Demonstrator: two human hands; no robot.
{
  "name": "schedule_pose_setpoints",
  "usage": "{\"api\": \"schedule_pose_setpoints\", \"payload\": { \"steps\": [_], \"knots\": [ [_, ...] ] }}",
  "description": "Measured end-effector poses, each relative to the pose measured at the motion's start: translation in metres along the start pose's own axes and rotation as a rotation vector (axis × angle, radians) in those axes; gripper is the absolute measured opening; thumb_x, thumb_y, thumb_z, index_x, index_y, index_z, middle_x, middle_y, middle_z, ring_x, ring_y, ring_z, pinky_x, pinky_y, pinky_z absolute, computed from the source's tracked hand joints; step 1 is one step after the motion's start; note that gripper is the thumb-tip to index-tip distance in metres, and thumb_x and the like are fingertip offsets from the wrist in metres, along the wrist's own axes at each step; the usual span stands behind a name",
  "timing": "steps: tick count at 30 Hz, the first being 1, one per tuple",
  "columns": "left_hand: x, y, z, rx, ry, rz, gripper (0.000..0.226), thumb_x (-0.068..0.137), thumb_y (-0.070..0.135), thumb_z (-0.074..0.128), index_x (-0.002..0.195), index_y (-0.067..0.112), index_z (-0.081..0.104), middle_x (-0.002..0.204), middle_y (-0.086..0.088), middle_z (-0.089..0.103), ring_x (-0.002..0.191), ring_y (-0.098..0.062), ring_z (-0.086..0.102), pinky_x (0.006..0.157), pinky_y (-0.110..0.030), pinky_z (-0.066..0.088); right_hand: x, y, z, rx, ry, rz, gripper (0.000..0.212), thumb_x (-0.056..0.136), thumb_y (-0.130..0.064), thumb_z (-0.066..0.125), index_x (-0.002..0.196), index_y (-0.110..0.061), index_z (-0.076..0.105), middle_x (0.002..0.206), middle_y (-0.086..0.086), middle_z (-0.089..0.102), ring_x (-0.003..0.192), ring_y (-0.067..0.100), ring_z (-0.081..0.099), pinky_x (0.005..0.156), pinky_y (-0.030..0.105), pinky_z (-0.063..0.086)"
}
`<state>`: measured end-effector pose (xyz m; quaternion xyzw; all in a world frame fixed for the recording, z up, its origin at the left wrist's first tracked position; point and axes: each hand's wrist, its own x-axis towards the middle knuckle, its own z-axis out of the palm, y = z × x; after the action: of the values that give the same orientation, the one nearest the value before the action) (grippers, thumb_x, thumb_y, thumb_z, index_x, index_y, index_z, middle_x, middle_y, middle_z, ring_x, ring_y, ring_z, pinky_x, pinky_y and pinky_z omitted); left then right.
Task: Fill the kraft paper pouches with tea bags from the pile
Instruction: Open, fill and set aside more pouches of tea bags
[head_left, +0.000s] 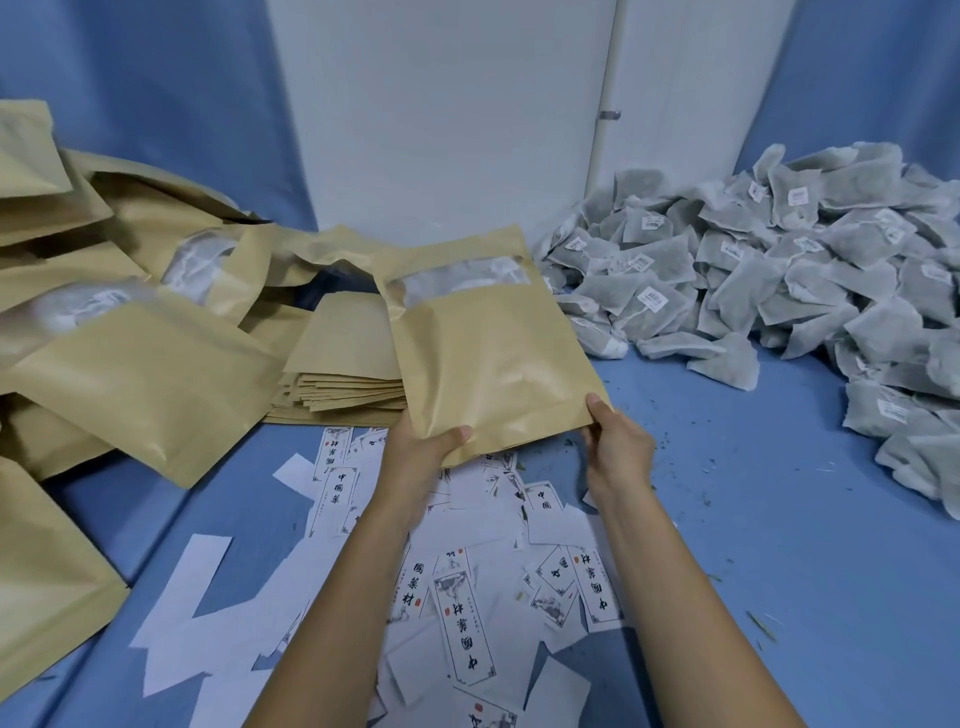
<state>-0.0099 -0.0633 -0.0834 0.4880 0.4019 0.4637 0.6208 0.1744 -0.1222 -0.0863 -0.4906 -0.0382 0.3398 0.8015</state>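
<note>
Kraft paper pouch (493, 353) lifted off the table at centre, clear window toward the far end, pale shapes behind the film. Likely tea bags, count unreadable. Pinched along the near edge by both hands: left hand (431, 452) at the left corner, thumb on top; right hand (615, 447) at the right corner, thumb on the paper face. Hands apart, each clamped on its own corner.

Just behind and to the left, a stack of flat empty pouches (343, 374); farther left, bulging filled pouches (140, 374) heaped loosely. To the right, well apart from the held pouch, the pile of grey tea bags (779, 270) against the wall. Under the forearms, printed paper labels (467, 613) scattered over the blue table cover (779, 545).

Risks from here:
- Mouth at the far end not readable as open or sealed; if open, contents sliding out with any forward tilt.
- A reach to the pile freeing one hand, one corner pinch left carrying everything: sagging, creasing, a slip.
- Strings and tags catching on the rim during loading.
</note>
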Motion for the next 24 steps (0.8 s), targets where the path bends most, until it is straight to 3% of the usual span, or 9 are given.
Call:
{"api": "schedule_pose_setpoints", "payload": {
  "steps": [3,11,15,20,24],
  "knots": [
    [-0.0004,0.0014,-0.0005,0.026,0.012,0.026,0.040,0.078,-0.002,0.071,0.109,0.019,0.056,0.095,0.006,0.067,0.078,0.000,0.064,0.057,-0.006,0.046,-0.0023,0.0024,0.0020,0.004,-0.031,0.033,0.025,0.083,-0.007,0.071,0.064,-0.007,0.054,0.063,0.000,0.060,0.058,0.008,0.059,0.057,0.017,0.052],
    [-0.0038,0.0015,0.0012,0.058,-0.017,0.055,0.038,0.078,-0.002,0.072,0.097,0.028,0.057,0.091,0.010,0.068,0.070,0.007,0.066,0.058,-0.005,0.046,-0.0043,0.0020,0.0015,0.002,-0.003,0.052,0.011,0.083,-0.004,0.070,0.074,-0.005,0.064,0.076,0.004,0.067,0.070,0.015,0.065,0.070,0.024,0.057],
    [-0.0033,0.0028,-0.0002,0.094,0.000,0.056,0.036,0.079,0.001,0.073,0.097,0.028,0.056,0.091,0.010,0.068,0.069,0.008,0.065,0.056,-0.004,0.045,-0.0057,-0.0014,0.0033,0.084,0.004,0.077,0.010,0.086,-0.007,0.067,0.076,-0.005,0.065,0.075,0.001,0.070,0.068,0.010,0.067,0.067,0.021,0.056],
    [-0.0034,0.0035,-0.0009,0.081,0.007,0.049,0.037,0.079,-0.004,0.070,0.105,0.019,0.057,0.090,0.008,0.067,0.067,0.008,0.065,0.056,-0.005,0.046,-0.0058,0.0009,0.0019,0.000,0.016,0.019,0.015,0.087,-0.005,0.065,0.072,-0.005,0.063,0.065,-0.001,0.066,0.055,0.005,0.064,0.056,0.016,0.052],
    [-0.0048,0.0044,0.0001,0.073,0.027,0.047,0.039,0.079,-0.002,0.071,0.109,0.017,0.056,0.092,0.007,0.067,0.072,0.004,0.065,0.056,-0.006,0.046,-0.0073,-0.0008,0.0023,0.079,-0.057,0.097,0.011,0.084,-0.003,0.069,0.075,-0.003,0.062,0.072,0.002,0.068,0.059,0.006,0.067,0.057,0.017,0.054]
  ]
}}
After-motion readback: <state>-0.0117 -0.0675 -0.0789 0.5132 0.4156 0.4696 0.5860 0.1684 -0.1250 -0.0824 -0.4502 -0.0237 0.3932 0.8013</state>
